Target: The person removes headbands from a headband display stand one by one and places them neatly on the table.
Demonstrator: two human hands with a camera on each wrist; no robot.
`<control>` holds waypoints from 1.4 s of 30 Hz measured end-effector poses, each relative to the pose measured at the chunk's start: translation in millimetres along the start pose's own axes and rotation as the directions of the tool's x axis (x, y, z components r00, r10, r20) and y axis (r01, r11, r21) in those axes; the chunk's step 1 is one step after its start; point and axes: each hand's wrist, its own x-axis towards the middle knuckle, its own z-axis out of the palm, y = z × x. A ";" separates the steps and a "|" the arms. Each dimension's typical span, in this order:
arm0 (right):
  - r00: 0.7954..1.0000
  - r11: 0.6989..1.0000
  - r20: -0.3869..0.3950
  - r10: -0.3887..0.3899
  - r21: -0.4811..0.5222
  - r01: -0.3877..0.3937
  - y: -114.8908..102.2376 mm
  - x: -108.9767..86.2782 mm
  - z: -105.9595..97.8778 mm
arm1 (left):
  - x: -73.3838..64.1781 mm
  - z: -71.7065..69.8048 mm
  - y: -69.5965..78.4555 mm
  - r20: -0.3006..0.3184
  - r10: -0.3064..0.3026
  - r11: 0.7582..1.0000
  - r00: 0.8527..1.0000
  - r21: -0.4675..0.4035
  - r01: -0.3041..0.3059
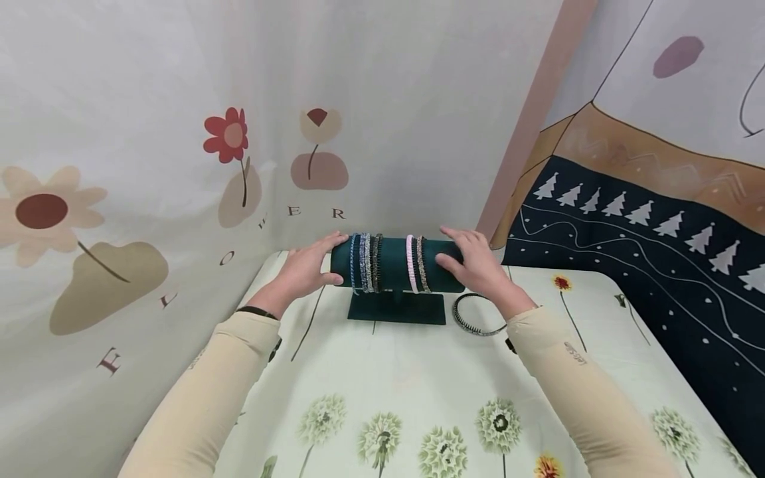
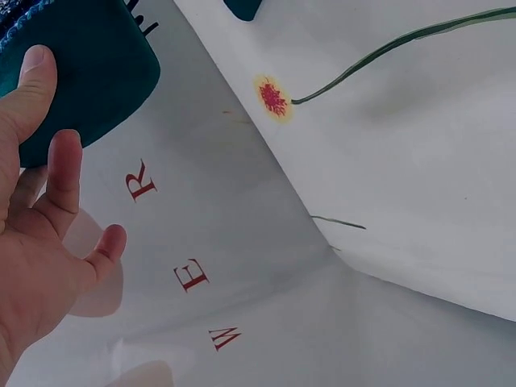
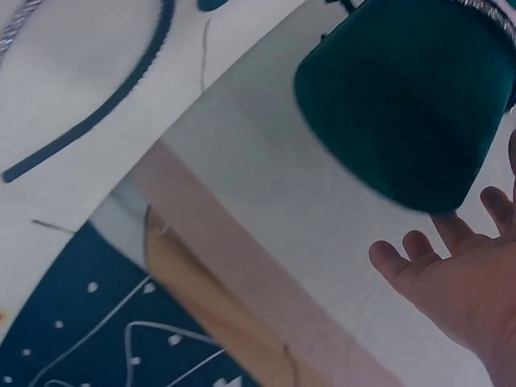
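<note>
A dark green velvet headband stand stands on the table, its padded roll above a flat base. Around the roll's left part sit several glittery headbands in blue, silver and dark tones. Farther right are a pink headband and a sparkly multicoloured headband. My left hand holds the left end, thumb in front and fingers behind. At the right end, my right hand straddles the roll, thumb on its front. Both wrist views show some outer fingers spread off the velvet.
A loose silvery headband lies right of the base, near my right wrist. The table has a pale flower-print cover. Behind it hangs a flower-printed curtain; a dark tree-patterned cloth hangs on the right.
</note>
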 end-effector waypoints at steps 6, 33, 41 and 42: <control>0.998 0.995 0.051 -0.025 -0.090 0.029 -14.4 6.6 11.5 | -1.0 1.1 1.0 -0.003 0.005 1.000 1.000 0.005 -0.005; 0.994 0.989 0.105 0.008 -0.149 0.008 -18.5 5.0 9.9 | 0.4 3.1 -4.9 -0.018 0.027 1.000 0.999 0.013 -0.027; 0.995 0.989 0.097 -0.002 -0.148 0.016 -17.5 2.4 6.3 | 0.3 3.1 -4.3 -0.018 0.021 1.000 1.000 0.005 -0.021; 0.995 0.989 0.097 0.002 -0.145 0.012 -17.0 2.2 6.1 | 0.5 3.1 -4.3 -0.016 0.021 1.000 1.000 0.004 -0.021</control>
